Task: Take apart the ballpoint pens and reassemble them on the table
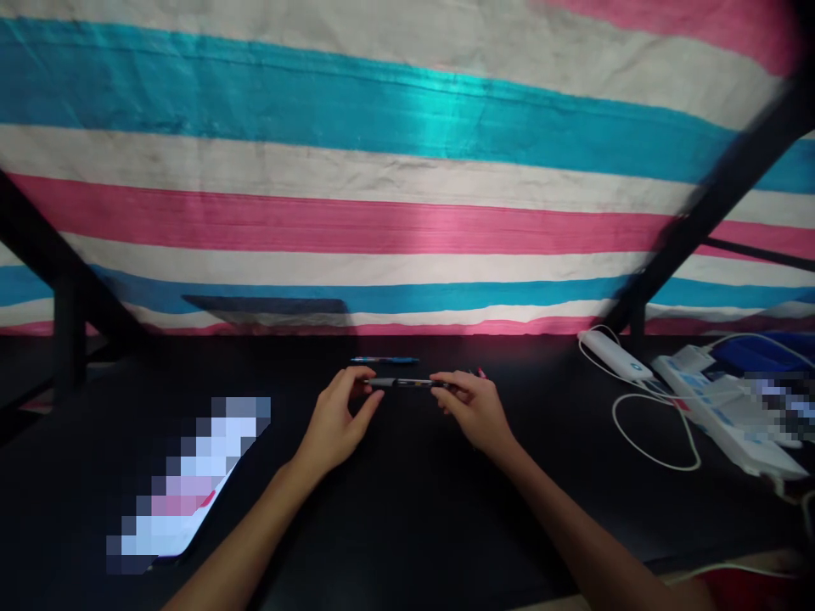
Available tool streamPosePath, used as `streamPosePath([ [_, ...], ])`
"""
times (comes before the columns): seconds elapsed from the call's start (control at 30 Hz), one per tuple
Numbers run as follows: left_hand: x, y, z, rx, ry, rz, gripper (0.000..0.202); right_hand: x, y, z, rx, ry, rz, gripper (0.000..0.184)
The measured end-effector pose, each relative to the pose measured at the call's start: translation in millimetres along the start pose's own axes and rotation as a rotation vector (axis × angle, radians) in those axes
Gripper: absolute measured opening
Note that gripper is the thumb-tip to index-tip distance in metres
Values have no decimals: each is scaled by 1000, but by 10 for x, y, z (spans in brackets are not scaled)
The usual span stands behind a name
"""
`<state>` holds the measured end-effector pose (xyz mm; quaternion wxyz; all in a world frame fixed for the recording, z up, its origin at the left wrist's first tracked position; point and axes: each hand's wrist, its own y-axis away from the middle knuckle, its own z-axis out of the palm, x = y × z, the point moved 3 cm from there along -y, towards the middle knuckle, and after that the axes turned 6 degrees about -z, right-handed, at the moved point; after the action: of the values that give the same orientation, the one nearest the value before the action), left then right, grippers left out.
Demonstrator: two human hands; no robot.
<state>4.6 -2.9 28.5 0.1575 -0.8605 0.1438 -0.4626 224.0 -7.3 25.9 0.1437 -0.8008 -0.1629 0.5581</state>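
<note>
Both my hands hold a dark pen (407, 383) level above the black table (407, 509). My left hand (337, 420) pinches its left end with the fingertips. My right hand (474, 407) has its fingers closed round the right end. A second pen with a blue barrel (384, 361) lies on the table just beyond, and something small and red (479, 372) shows behind my right hand.
A flat object, blurred out (191, 479), lies at the left front. At the right are a white power bank (615, 355), a looping white cable (655, 441) and a white power strip (719, 416). A striped pink, blue and white cloth (407, 170) hangs behind, between black frame bars.
</note>
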Motion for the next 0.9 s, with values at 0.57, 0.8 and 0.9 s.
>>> streamPosePath([
  [0.57,9,-28,-78,9,-1,-12,24,40,-5,18,-43,-591,299,35],
  [0.8,-74,-27,-59,17,102,-168,22,44,-12,19,-50,-457,292,24],
  [0.9,-89,-30,-49,13,119,-176,21,34,-13,-3,-27,-489,275,32],
])
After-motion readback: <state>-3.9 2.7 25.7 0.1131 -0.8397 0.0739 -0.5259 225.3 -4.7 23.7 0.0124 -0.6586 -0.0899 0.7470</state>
